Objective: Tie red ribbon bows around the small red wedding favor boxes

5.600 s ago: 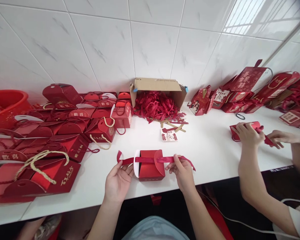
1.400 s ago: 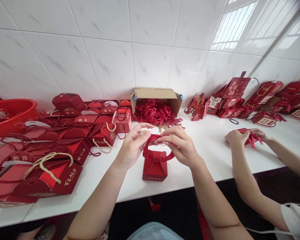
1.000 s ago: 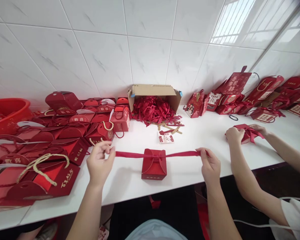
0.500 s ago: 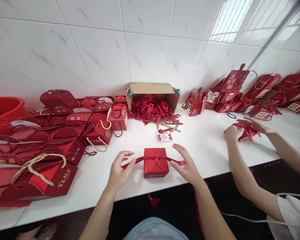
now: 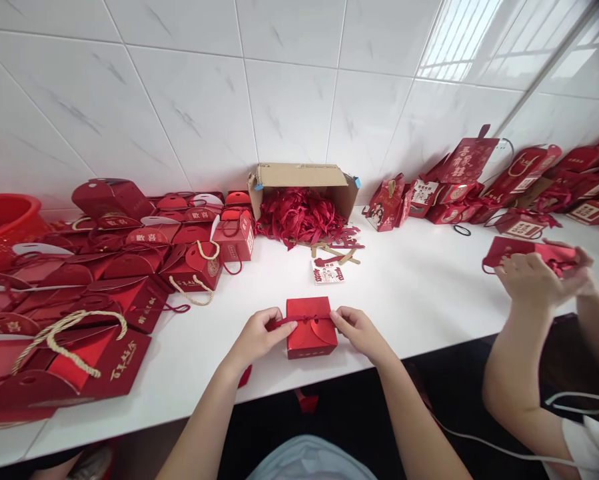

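A small red gift box (image 5: 311, 345) with a closed flap top sits near the table's front edge. Across its top runs a dark red ribbon (image 5: 306, 318), knotted at the middle. At the box's left side my left hand (image 5: 262, 333) pinches the ribbon between thumb and fingers; a loose ribbon end hangs below the wrist. My right hand (image 5: 356, 328) pinches the ribbon's other side close against the box's right edge, its tail hidden by the hand.
Rows of red boxes (image 5: 129, 287) with rope handles fill the left side, beside a red basket (image 5: 9, 227). Behind stands a carton (image 5: 302, 175) of ribbons, with a printed card (image 5: 328, 272) before it. At right, a co-worker's hands (image 5: 534, 280) hold a red box.
Both my hands have moved inward and closed on the ribbon beside the box. The co-worker has lifted and tilted their box, moving it right.
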Motion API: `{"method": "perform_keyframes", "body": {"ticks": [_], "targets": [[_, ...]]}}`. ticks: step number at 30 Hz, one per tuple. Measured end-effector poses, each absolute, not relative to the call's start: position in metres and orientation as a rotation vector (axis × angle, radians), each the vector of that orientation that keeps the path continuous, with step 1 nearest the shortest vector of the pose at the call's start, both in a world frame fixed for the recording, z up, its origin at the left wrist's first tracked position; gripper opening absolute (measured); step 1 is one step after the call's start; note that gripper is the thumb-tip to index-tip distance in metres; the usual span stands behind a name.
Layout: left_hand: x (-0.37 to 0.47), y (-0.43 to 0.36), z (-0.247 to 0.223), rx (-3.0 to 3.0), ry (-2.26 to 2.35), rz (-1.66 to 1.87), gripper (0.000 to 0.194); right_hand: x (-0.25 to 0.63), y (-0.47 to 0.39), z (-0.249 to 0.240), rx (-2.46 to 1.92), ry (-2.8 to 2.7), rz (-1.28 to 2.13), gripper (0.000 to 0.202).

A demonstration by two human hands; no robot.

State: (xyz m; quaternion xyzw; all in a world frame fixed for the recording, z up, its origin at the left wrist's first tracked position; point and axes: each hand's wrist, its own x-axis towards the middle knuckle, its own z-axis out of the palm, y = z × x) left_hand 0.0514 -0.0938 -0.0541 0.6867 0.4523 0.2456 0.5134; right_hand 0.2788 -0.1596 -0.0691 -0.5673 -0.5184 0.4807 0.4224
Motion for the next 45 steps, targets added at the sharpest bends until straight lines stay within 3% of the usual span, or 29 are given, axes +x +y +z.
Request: {"method": "perform_keyframes", "body": {"ticks": [11,16,20,24,28,32,38,42,45], "targets": [[0.041,-0.093,-0.044,1.895,1.265,0.534,0.046,0.297,-0.165,-0.059,-1.338,-1.233,1.349,0.043],[0.042,-0.1,-0.035,2.06,1.228,0.681,0.026,0.297,-0.17,-0.055,-1.218,-1.093,1.491,0.039],[0.058,-0.114,-0.022,2.166,1.133,0.921,0.023,0.291,-0.174,-0.042,-1.052,-1.041,1.499,0.035],[0.085,-0.128,-0.016,2.284,0.993,0.918,0.023,0.282,-0.176,-0.028,-0.991,-0.994,1.435,0.031],[0.103,-0.132,-0.021,2.361,1.024,1.022,0.005,0.278,-0.18,-0.022,-0.986,-0.978,1.395,0.027],[0.1,-0.126,-0.024,2.354,1.097,1.181,0.006,0.282,-0.184,-0.024,-1.101,-1.049,1.304,0.024],[0.096,-0.125,-0.022,2.357,1.121,1.189,0.008,0.269,-0.174,-0.036,-1.281,-1.398,1.022,0.044],[0.091,-0.128,-0.019,2.218,1.05,1.122,0.006,0.247,-0.164,-0.04,-1.274,-1.398,0.857,0.02],[0.081,-0.124,-0.021,2.025,1.007,1.066,0.01,0.24,-0.161,-0.043,-1.274,-1.318,0.714,0.017]]}}
